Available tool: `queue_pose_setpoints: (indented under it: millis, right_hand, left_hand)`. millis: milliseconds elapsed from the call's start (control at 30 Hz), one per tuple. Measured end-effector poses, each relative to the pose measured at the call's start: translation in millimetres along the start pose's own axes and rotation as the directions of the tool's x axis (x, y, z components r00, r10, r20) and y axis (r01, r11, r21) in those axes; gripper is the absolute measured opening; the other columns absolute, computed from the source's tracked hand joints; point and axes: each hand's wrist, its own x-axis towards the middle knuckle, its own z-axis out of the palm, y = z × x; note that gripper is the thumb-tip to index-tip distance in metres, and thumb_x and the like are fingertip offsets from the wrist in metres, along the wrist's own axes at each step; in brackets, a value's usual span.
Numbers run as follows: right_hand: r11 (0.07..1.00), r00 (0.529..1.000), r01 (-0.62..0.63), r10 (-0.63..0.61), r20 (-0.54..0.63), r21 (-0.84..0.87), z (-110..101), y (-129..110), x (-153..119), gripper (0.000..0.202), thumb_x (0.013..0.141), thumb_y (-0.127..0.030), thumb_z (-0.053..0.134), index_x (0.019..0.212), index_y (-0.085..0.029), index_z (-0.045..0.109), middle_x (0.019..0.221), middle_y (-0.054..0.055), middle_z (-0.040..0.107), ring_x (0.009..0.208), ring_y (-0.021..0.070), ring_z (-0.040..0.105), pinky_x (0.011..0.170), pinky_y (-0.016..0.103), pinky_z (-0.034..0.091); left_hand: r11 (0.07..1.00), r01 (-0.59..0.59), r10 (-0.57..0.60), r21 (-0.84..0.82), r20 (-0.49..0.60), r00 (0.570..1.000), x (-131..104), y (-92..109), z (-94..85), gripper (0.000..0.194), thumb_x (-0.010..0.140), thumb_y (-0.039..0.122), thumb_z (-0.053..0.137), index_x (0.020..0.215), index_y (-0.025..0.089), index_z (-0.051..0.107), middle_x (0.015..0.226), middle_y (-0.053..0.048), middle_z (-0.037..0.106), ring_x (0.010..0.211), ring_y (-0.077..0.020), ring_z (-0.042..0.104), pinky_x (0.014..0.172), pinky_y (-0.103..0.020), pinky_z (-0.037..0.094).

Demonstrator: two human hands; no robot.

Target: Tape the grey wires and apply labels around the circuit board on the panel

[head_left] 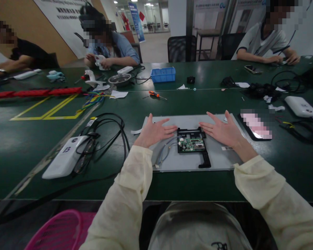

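Observation:
A flat grey panel (167, 121) lies on the green table in front of me. On its middle sits a black plastic bracket (205, 158) framing a green circuit board (191, 144), and grey cables (163, 152) run from the board's left side. My left hand (156, 131) is spread above the panel's left part, its fingertips close to the bracket's upper left corner. On the other side my right hand (221, 130) is spread too, fingertips beside the bracket's upper right corner. Both hands are open and hold nothing; whether the fingertips touch the bracket I cannot tell.
Left of the panel lie a white power bank (65, 156) and black cables (122, 128). A phone (255, 125) rests to the right. Farther back are a screwdriver (156, 94), a blue basket (163, 75) and a metal bowl (120, 79). Several people sit across the table.

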Motion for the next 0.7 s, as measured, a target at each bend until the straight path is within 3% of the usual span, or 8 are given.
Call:
queue_pose_setpoints:
  millis: [100,200,267,367,500,700]
  right_hand:
    - [0.99,0.977,0.03,-0.057,-0.204,-0.135,-8,1,-2,0.077,0.083,-0.074,0.007,0.149,-0.034,0.014,0.143,0.006,0.046,0.13,0.0268,0.044,0.104,0.054,0.036]
    - [0.91,0.835,-0.002,-0.227,-0.502,-0.415,-21,7,-5,0.059,0.088,-0.063,0.032,0.135,-0.03,0.045,0.135,0.008,0.053,0.123,0.0288,0.049,0.103,0.052,0.038]
    - [0.775,0.761,-0.079,-0.359,-0.541,-0.627,-31,14,-7,0.046,0.087,-0.052,0.044,0.119,-0.023,0.06,0.125,0.012,0.058,0.119,0.0307,0.051,0.104,0.052,0.037]
    - [0.554,0.791,-0.2,-0.395,-0.466,-0.808,-44,26,-8,0.039,0.084,-0.039,0.05,0.112,-0.015,0.064,0.124,0.016,0.058,0.12,0.0326,0.049,0.105,0.052,0.035]
    - [0.324,0.846,-0.355,-0.287,-0.449,-0.877,-49,36,-9,0.043,0.085,-0.033,0.049,0.118,-0.008,0.059,0.126,0.019,0.058,0.12,0.0324,0.049,0.1,0.047,0.04]
    - [0.152,0.842,-0.494,-0.16,-0.515,-0.856,-48,28,-12,0.035,0.093,-0.028,0.039,0.114,-0.011,0.061,0.104,0.016,0.069,0.092,0.0267,0.065,0.077,0.035,0.047]
  left_hand:
    - [0.998,-0.06,0.058,-0.019,-0.091,0.994,1,-1,1.0,0.074,0.085,0.068,0.024,0.135,0.015,0.033,0.134,-0.021,0.05,0.126,-0.0309,0.048,0.102,-0.049,0.036]
    - [0.984,-0.175,0.166,-0.023,-0.214,0.963,3,-2,2.0,0.047,0.088,0.05,0.038,0.118,0.016,0.049,0.128,-0.015,0.056,0.118,-0.025,0.055,0.095,-0.039,0.044]
    - [0.971,-0.238,0.227,-0.012,-0.264,0.937,5,-3,2.6,0.03,0.086,0.037,0.045,0.104,0.016,0.056,0.116,-0.011,0.063,0.107,-0.0205,0.06,0.087,-0.032,0.047]
    - [0.961,-0.277,0.266,0.001,-0.284,0.921,7,-5,4.0,0.015,0.081,0.025,0.052,0.089,0.016,0.06,0.091,-0.006,0.067,0.088,-0.015,0.064,0.076,-0.026,0.049]
    - [0.97,-0.24,0.236,0.021,-0.294,0.926,8,-8,8.8,0.008,0.077,0.02,0.055,0.083,0.015,0.06,0.076,-0.002,0.064,0.074,-0.012,0.063,0.066,-0.023,0.048]
    - [0.975,-0.198,0.217,0.099,-0.26,0.941,10,-15,20.1,0.009,0.078,0.02,0.058,0.083,0.014,0.061,0.077,-0.002,0.063,0.074,-0.012,0.062,0.063,-0.022,0.046]
